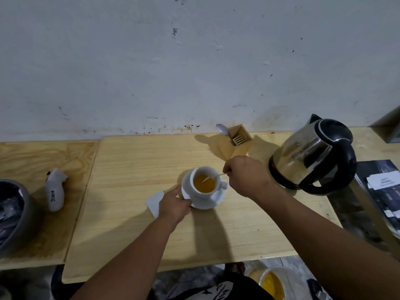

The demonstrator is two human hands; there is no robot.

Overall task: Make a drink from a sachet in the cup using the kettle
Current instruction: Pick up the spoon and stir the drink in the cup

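While the left hand grips the white saucer and the right hand pinches a thin stirrer in the white ceramic cup at frame centre, amber liquid suggests only stirring remains, the steel-and-black kettle parked at right.

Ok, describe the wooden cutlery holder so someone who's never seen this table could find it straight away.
Start at the steel and black kettle on the right of the table. Left of it, near the wall, stands the wooden cutlery holder. It is the only square, open-topped box, with a spoon and a fork poking out.
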